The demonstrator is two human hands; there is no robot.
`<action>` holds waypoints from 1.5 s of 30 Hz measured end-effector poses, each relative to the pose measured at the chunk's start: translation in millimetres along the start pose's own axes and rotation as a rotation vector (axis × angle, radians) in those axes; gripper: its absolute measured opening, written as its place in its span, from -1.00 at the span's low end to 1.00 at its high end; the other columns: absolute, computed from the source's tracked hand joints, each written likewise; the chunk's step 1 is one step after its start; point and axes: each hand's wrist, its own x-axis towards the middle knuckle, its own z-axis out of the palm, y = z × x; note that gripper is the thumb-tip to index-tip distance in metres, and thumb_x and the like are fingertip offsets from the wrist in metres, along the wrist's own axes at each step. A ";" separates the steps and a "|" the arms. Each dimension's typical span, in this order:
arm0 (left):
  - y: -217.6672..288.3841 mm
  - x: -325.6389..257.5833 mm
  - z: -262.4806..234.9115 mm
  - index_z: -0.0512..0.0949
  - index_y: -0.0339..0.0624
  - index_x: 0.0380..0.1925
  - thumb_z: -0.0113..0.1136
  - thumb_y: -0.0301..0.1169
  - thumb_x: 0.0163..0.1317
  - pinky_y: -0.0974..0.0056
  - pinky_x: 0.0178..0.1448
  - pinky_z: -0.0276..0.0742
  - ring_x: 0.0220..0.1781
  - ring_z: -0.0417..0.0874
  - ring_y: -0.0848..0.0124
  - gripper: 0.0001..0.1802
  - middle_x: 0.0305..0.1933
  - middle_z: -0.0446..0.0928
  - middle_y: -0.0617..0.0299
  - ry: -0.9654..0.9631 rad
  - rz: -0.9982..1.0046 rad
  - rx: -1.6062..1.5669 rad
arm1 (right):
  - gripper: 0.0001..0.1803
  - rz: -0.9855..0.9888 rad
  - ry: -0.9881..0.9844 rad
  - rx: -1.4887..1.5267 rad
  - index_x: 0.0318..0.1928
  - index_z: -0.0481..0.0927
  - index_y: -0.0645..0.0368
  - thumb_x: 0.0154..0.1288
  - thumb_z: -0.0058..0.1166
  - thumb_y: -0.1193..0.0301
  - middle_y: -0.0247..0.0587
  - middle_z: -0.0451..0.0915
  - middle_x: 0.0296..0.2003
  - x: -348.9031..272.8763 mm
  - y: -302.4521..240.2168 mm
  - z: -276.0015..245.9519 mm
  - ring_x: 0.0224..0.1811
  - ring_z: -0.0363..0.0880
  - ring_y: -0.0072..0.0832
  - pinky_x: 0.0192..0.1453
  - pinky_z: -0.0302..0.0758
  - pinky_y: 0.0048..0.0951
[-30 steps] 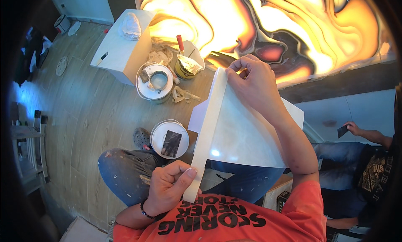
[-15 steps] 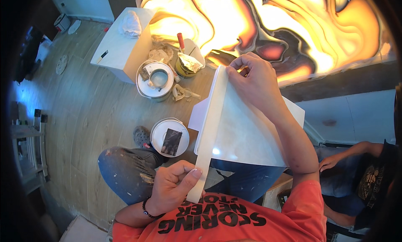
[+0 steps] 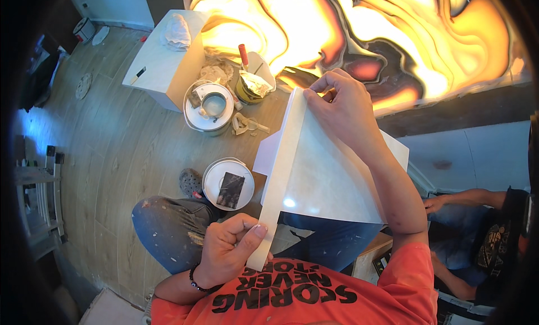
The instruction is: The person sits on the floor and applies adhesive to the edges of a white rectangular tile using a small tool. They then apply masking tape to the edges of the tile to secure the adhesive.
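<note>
Across the top of the view glows a large backlit panel [image 3: 365,38] with swirling orange, yellow and dark veins, standing over a pale wood-plank floor [image 3: 112,139]. Over the person's lap, on blue jeans [image 3: 174,229], lies a white sheet of board [image 3: 337,184], and along its left edge runs a long pale strip [image 3: 281,173], from near the chest up toward the panel. The right hand [image 3: 342,108] pinches the strip's top end between thumb and fingers, closed on it. The left hand [image 3: 230,249] is curled around the strip's lower end, thumb pressed flat along it, with a dark bracelet at the wrist.

Left of the strip, on the floor, sit a white box [image 3: 163,61] with a crumpled rag [image 3: 177,30] on top, an open round tin [image 3: 209,107] with a white rim, and a closed white tub [image 3: 227,184] with a dark scraper lying on its lid. A foil-lined can [image 3: 252,86] stands beside the tin, just clear of the strip's upper end. At the right edge, another person's hand [image 3: 435,204] rests on their knee, well apart.
</note>
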 end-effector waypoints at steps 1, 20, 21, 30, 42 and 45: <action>-0.1 0.0 -0.1 0.60 -0.38 -0.13 0.13 -0.37 0.59 0.40 -0.34 0.69 -0.38 0.77 0.52 -0.76 -0.38 0.71 0.16 -0.002 -0.001 -0.004 | -0.79 -0.003 0.005 0.017 -0.27 0.68 0.30 0.30 0.31 0.37 -0.09 0.69 -0.16 0.1 1.0 0.1 -0.28 0.77 -0.28 -0.09 0.62 -0.19; 4.4 -1.7 -2.8 0.57 -0.37 -0.11 0.07 -0.36 0.62 0.39 -0.34 0.67 -0.43 0.75 0.49 -0.75 -0.41 0.71 0.09 -0.024 0.010 -0.051 | -0.80 -0.005 0.000 0.093 -0.21 0.72 0.28 0.30 0.30 0.38 -0.05 0.70 -0.15 0.8 5.5 -1.2 -0.33 0.73 -0.31 -0.11 0.62 -0.21; 4.7 -1.6 -2.5 0.57 -0.37 -0.11 0.07 -0.36 0.62 0.39 -0.35 0.67 -0.43 0.75 0.49 -0.75 -0.42 0.71 0.09 -0.024 0.009 -0.053 | -0.81 -0.019 0.011 0.127 -0.20 0.72 0.26 0.30 0.30 0.38 -0.07 0.69 -0.16 0.8 6.3 -0.9 -0.34 0.73 -0.31 -0.11 0.62 -0.21; 0.9 -1.3 -2.0 0.57 -0.38 -0.09 0.07 -0.39 0.62 0.40 -0.32 0.69 -0.41 0.76 0.50 -0.77 -0.38 0.71 0.13 -0.043 -0.022 -0.049 | -0.81 -0.307 0.066 -0.054 -0.05 0.80 0.05 0.39 0.23 0.44 -0.17 0.63 -0.19 -14.3 15.8 5.0 -0.24 0.70 -0.22 -0.06 0.62 -0.19; -13.9 2.2 6.8 0.64 -0.38 -0.16 0.18 -0.38 0.56 0.51 -0.36 0.44 -0.39 0.57 0.76 -0.77 -0.43 0.71 0.29 0.097 0.026 0.199 | -0.76 -0.236 0.046 -0.031 -0.02 0.80 0.07 0.46 0.23 0.26 -0.17 0.64 -0.22 -17.0 2.1 8.1 -0.29 0.63 -0.29 -0.12 0.57 -0.21; -19.0 4.2 9.4 0.64 -0.39 -0.23 0.20 -0.34 0.55 0.48 -0.46 0.30 -0.49 0.44 0.78 -0.73 -0.57 0.62 0.34 0.153 0.105 0.320 | -0.70 -0.215 0.047 -0.056 -0.01 0.81 0.05 0.43 0.27 0.16 -0.20 0.65 -0.18 -19.0 0.1 11.2 -0.28 0.63 -0.34 -0.09 0.59 -0.24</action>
